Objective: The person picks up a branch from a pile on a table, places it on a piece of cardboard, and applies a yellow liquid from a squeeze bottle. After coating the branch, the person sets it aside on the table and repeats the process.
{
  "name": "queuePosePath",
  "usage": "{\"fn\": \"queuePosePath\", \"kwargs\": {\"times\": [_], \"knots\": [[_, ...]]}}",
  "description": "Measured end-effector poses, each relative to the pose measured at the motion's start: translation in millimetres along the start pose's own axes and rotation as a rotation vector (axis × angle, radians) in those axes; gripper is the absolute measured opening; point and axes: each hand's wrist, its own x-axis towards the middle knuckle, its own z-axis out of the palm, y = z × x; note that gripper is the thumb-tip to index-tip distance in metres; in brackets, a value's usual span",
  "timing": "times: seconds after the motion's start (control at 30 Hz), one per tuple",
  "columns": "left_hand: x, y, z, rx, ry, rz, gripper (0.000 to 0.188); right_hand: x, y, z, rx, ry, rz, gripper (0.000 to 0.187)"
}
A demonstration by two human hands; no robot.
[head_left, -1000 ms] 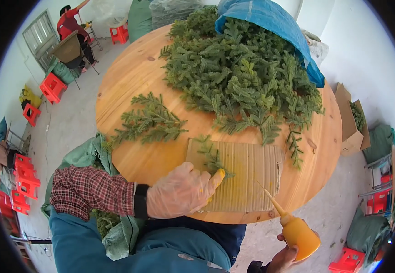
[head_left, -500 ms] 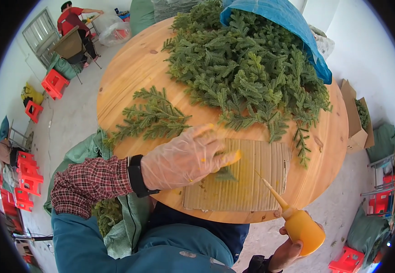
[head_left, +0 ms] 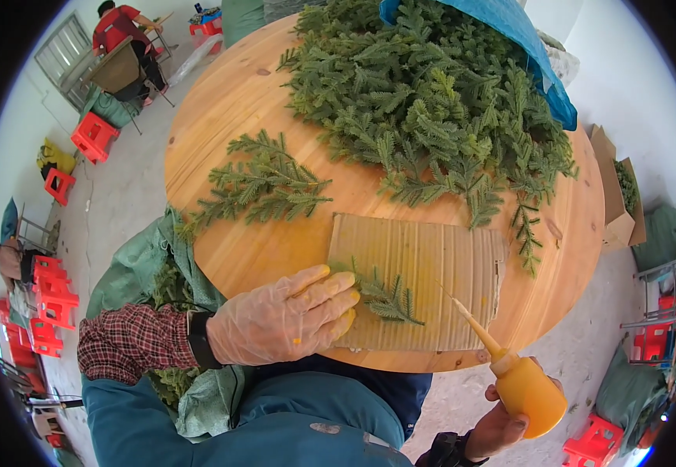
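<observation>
A small green fir sprig (head_left: 391, 302) lies over a piece of corrugated cardboard (head_left: 431, 249) stained yellow. My left hand (head_left: 283, 315), in a clear plastic glove with yellow-stained fingertips, is closed on the sprig's left end; the thumb is hidden. My right hand (head_left: 501, 432) grips a squeeze bottle (head_left: 531, 393) of yellow-orange glue-like liquid, beyond the table's near edge. Its long thin nozzle points up and left over the cardboard, apart from the sprig. To the upper left of the cardboard lies a larger fir branch (head_left: 264, 183).
A big heap of fir branches (head_left: 431, 109) spills from a blue bag (head_left: 528, 50) on the round wooden table (head_left: 221, 101). A green sack (head_left: 140, 257) stands by my left arm. Red stools (head_left: 95, 136), a cardboard box (head_left: 618, 222) and a person in red (head_left: 120, 31) are farther off.
My left hand has drawn down and left, nearer to me, uncovering the sprig and more of the cardboard. The bottle has shifted slightly right. The far person's arm has lowered.
</observation>
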Motion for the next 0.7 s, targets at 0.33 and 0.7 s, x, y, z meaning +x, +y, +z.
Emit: {"fn": "queuePosePath", "kwargs": {"times": [0.33, 0.7], "knots": [[1, 2, 6, -0.083, 0.177, -0.211, 0.038, -2, -7, 4, 0.078, 0.046, 0.02, 0.092], [-4, 24, 17, -0.013, -0.067, -0.223, 0.042, 2, 1, 9, -0.014, -0.252, -0.065, 0.099]]}}
